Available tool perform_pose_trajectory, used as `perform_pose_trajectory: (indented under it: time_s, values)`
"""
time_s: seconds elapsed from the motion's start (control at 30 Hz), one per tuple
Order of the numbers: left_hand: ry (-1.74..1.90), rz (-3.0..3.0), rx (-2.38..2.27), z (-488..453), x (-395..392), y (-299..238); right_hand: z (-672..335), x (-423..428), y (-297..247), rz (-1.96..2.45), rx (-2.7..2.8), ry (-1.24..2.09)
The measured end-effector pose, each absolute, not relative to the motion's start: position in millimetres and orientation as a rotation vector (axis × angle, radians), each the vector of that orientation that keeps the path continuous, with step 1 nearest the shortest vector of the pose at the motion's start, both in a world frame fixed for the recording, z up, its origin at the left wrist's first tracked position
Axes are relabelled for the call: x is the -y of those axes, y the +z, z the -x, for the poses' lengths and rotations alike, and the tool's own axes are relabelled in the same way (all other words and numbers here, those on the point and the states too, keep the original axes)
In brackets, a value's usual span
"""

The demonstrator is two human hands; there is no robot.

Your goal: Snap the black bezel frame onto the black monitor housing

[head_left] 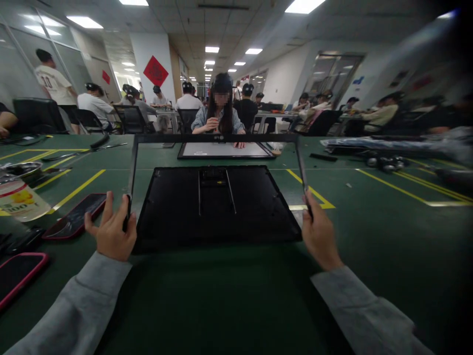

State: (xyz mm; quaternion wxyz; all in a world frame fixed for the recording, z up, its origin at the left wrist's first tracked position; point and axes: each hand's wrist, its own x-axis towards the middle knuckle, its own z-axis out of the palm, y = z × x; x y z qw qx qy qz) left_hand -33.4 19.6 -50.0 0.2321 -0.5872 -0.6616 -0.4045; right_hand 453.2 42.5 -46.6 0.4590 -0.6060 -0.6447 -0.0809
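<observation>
A black flat panel (218, 207) lies back-side up on the green table (229, 296) in front of me. Above it I hold a thin black rectangular frame (216, 139), tilted up at its far side. My left hand (111, 231) grips the frame's left bar near its lower end. My right hand (320, 234) grips the right bar in the same way. Both hands have their fingers closed round the bars. Grey sleeves cover both arms.
Two phones (74, 217) (18, 271) lie at the left, next to a plastic bottle (22, 199) and a metal bowl (22, 170). Across the table a person (219, 116) works on a white panel (225, 149). Yellow lines mark the table. Parts lie at the far right (384, 162).
</observation>
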Motion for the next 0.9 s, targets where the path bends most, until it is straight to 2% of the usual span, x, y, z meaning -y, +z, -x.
perform_pose_trajectory:
  time_s: [0.37, 0.67, 0.9]
  values:
    - [-0.764, 1.773, 2.247, 33, -28, -65, -463, -58, -71, 1.747, 1.606, 0.043]
    - [-0.841, 1.769, 2.191, 37, -31, -71, -465, -61, -74, 1.709, 1.642, 0.05]
    - [-0.956, 1.749, 2.361, 44, -35, -70, -464, -63, -77, 1.632, 1.649, 0.035]
